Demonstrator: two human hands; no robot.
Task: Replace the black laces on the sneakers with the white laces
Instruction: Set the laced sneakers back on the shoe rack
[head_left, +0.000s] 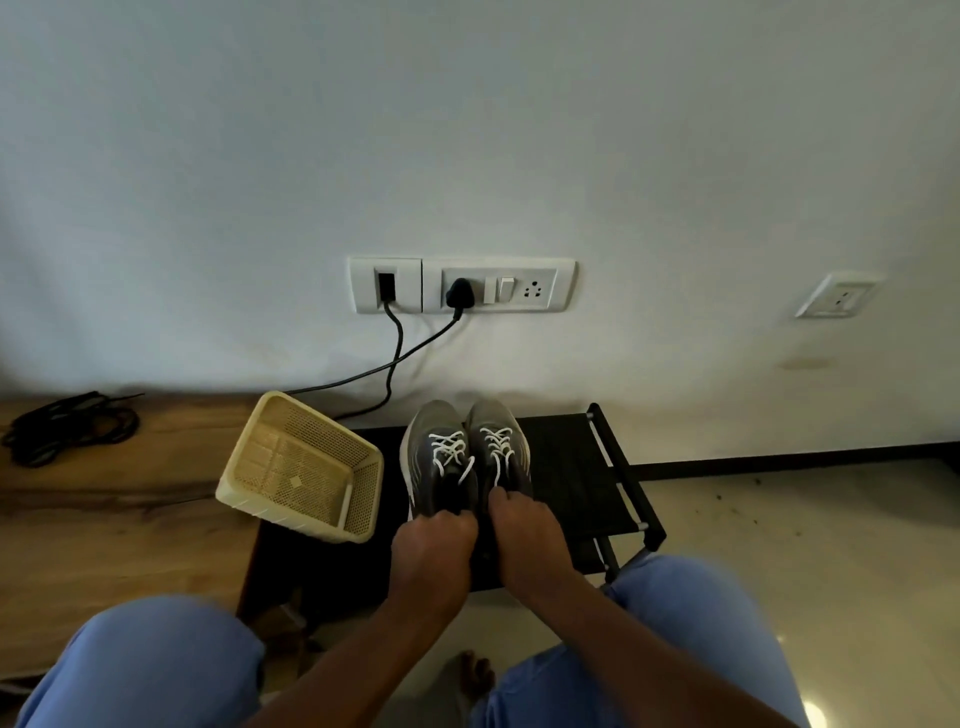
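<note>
Two grey sneakers stand side by side, toes toward the wall, on a black fabric shoe rack (582, 467). Both carry white laces (451, 451) crossed over their tongues. My left hand (434, 545) grips the heel end of the left sneaker (434, 423), fingers curled over its collar. At the heel of the right sneaker (496, 418), my right hand (522, 535) curls its fingers the same way. A loose white lace end hangs by the left shoe's opening. The black laces (70, 428) seem to lie in a dark bundle on the wooden surface far left.
A cream plastic basket (304, 467) sits tilted at the left edge of the rack, partly on a wooden surface (119, 519). Two black cables (395, 358) run from a wall socket plate (462, 285). My knees in blue trousers frame the bottom. Tiled floor (779, 519) lies to the right.
</note>
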